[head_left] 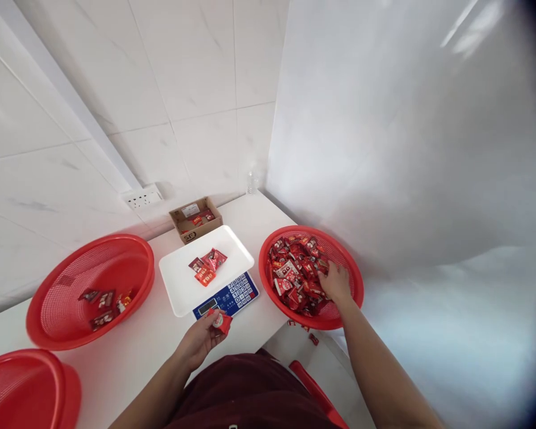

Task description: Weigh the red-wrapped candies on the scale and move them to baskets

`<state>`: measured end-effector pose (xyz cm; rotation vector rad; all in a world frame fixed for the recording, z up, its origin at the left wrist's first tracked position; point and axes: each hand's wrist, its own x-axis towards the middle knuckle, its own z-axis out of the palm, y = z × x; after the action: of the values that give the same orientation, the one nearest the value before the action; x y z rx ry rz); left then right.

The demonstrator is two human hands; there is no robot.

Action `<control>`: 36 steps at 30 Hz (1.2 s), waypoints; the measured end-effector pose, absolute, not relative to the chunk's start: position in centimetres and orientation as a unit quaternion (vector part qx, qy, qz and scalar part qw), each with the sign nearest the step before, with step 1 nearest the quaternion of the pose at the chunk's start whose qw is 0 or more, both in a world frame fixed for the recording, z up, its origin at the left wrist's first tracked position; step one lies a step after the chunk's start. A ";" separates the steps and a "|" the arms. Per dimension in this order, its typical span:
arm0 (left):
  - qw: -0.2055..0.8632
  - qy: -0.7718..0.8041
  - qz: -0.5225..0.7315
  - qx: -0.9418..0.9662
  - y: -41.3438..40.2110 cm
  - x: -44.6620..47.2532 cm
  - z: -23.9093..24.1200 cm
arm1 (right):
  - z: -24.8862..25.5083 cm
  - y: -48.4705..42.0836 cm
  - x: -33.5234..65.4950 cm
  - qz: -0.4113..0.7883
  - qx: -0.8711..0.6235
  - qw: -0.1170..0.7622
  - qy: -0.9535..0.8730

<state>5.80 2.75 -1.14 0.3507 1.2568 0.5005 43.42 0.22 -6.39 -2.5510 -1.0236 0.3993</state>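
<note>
In front of the scale, my left hand [201, 341] pinches a small red wrapped candy [222, 322]. My right hand [336, 282] reaches into the red basket [356, 271] on the right, its fingers closed on a wrapped candy [323, 264] at the edge of the heap; the fingertips are partly hidden. Many red and brown wrapped candies [290, 271] fill that basket. Several more packets [206, 268] lie in the middle of the white tray [173, 286], which rests on a digital scale with a blue keypad [227, 296].
A small cardboard box [185, 229] with red packets stands behind the tray. On the left are a red basket [49, 298] with several packets and another red basket [60, 381]. A clear bottle [251, 182] stands in the corner. Packets [313, 339] lie below the table's edge.
</note>
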 end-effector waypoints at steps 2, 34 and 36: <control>0.765 0.581 0.223 0.166 2.6 5.5 -1.3 | -7.7 -0.7 44.7 0.158 -0.916 0.116 -0.351; 0.754 0.562 0.262 0.215 1.2 3.1 -1.6 | -4.7 6.2 24.3 0.545 -0.595 0.332 -0.489; 0.744 0.553 0.261 0.270 1.0 3.4 -1.6 | -4.6 4.1 23.6 0.611 -0.552 0.307 -0.478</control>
<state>3.44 0.96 -1.60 0.5924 1.2101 0.5708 23.58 4.13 -4.65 -1.4589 -1.2635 1.6154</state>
